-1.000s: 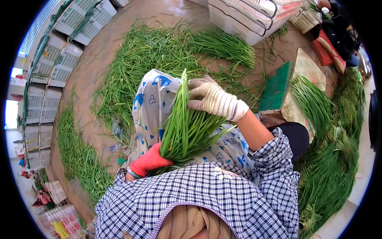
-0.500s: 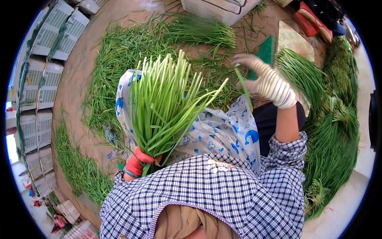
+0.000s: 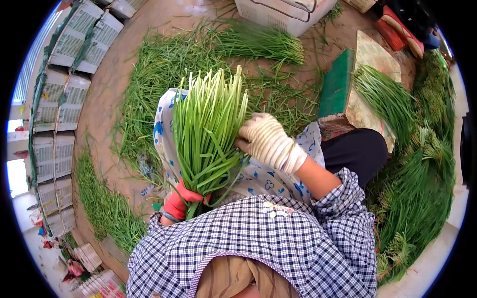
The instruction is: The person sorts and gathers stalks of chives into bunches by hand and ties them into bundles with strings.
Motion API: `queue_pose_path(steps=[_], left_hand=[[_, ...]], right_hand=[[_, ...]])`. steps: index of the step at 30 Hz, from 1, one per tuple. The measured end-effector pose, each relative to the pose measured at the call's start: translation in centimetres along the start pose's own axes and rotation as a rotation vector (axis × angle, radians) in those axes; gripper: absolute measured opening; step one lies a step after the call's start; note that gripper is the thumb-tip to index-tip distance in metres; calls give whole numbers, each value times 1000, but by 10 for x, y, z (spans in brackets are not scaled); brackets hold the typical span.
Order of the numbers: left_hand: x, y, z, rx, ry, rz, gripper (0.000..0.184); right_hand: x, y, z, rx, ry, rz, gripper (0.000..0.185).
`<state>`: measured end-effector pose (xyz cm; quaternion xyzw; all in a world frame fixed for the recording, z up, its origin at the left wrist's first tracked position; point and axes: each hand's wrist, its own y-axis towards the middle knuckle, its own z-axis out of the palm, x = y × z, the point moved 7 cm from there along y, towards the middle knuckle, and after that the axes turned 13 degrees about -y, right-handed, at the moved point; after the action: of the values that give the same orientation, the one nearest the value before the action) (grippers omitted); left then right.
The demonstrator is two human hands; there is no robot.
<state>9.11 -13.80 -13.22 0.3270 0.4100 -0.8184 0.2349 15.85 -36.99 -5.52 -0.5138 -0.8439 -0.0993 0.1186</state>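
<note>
My left hand, in a red glove, is wrapped round the lower part of a thick bunch of garlic chives. The bunch stands nearly upright over my lap, pale cut ends upward, leaves bending near the grip. My right hand, in a white striped glove, is at the bunch's right side. Its fingers are curled in against the outer stalks, and the fingertips are partly hidden. A patterned plastic apron with blue prints covers my lap beneath both hands.
Loose green trimmings cover the floor ahead, with a chive pile behind. To the right are a green-sided block, a laid bunch and a long heap of chives. White crates line the left; another crate stands ahead.
My right hand has moved left from beside the green block, where it held a single blade out, to the bunch's side. The stray stalks on the right now sit closer in.
</note>
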Motion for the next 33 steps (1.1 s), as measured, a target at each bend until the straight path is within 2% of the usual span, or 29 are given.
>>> queue_pose_path(steps=[2,6,7,8,12,13,14,15,16,17,19,21,22,23,24,26,28,31,33], left_hand=[[-2,-3,8,-22,-175,-25,45],[12,-1,-5,17,-260,-39,53],[17,2,-7,111,-317,-23,64],[21,4,-8,207,-373,-6,76],[23,-1,-8,176,-464,-3,80],[18,-2,-2,163,-491,9,82],[19,-5,1,171,-605,-10,86],[19,-5,4,179,-717,-28,89],[21,0,3,269,-675,-17,94],[18,1,5,277,-671,-18,94],[17,1,6,272,-652,-9,94],[19,0,4,297,-648,2,92],[19,0,6,319,-642,15,81],[18,-2,7,339,-636,29,72],[20,-4,4,335,-633,36,72],[23,-4,1,339,-628,36,60],[25,-5,2,319,-631,14,51],[16,-2,11,398,-557,-7,51],[16,-4,14,358,-601,5,52]], right_hand=[[15,-8,2,-126,-138,-85,19],[13,-38,-36,-142,213,-129,20],[6,-50,-53,-161,327,-121,21],[-4,-63,-73,-201,450,-101,21],[-70,-116,-143,-600,905,6,24],[-89,-120,-145,-659,935,80,25],[-106,-114,-135,-612,879,232,25],[-116,-107,-116,-406,754,552,30],[-142,-106,-66,-261,570,580,55],[-138,-91,-39,67,308,582,78],[-122,-70,14,30,365,406,108],[-91,-42,21,-222,291,273,96],[-77,-30,20,-373,230,218,91],[-70,-20,25,-408,249,183,85],[-71,-10,40,-209,416,159,64],[-67,-4,53,-7,575,127,45],[-73,-20,60,35,1242,321,24],[-98,-29,18,-266,1424,116,30],[-131,-37,-11,-515,1467,-31,29]])
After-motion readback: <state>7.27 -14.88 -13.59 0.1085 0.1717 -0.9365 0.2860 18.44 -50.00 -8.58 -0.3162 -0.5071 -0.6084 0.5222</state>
